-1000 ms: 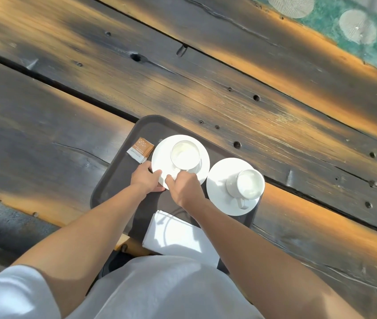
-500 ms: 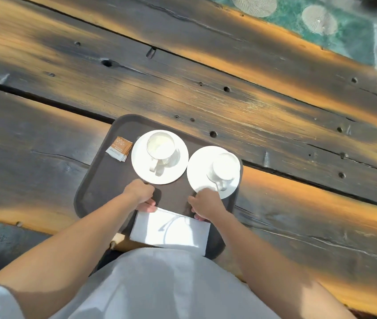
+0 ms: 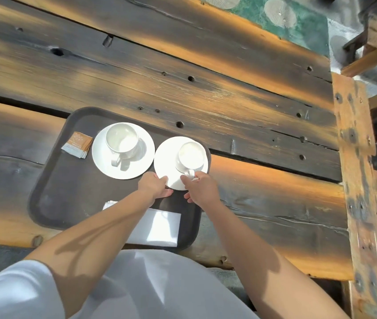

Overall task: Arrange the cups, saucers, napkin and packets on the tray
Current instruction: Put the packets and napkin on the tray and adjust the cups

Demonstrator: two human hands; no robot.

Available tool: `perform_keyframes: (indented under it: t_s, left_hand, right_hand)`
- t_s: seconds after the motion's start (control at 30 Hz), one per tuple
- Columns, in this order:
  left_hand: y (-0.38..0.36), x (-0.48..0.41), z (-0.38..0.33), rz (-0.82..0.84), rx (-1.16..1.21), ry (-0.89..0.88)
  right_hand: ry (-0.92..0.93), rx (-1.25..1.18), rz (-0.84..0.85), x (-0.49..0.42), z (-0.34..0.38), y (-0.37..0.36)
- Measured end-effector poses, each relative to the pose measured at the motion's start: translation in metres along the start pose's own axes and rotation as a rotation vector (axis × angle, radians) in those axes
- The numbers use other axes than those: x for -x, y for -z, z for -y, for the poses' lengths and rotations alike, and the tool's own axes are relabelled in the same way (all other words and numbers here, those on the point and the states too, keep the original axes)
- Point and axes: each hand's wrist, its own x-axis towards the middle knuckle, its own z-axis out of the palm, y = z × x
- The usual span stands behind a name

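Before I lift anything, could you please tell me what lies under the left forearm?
A white napkin lying on the tray; the forearm covers much of its left half, so that part cannot be seen.

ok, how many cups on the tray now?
2. Left cup on the left saucer beside the packets; right cup on the right saucer, held by left hand and right hand. None seem hidden.

packets [image 3: 77,145] faintly printed (too small to read), nothing else lettered
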Motion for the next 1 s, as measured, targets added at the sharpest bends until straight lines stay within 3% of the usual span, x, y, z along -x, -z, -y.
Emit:
perform_keyframes:
  t_s: [0.1, 0.83, 1.0]
  left_hand:
    - [-0.002, 0.0, -0.002, -0.054, -0.048, -0.03]
    - [0.002, 0.002, -0.005, -0.007, -0.044, -0.056]
    - [0.01, 0.009, -0.011, 0.033, -0.278, -0.095]
  right_hand:
    - [-0.004, -0.087, -0.035, -0.003, 0.001, -0.006]
    - [0.004, -0.036, -0.07, -0.009, 0.009, -0.021]
    - [0.011, -0.054, -0.052, 0.001, 0.01, -0.019]
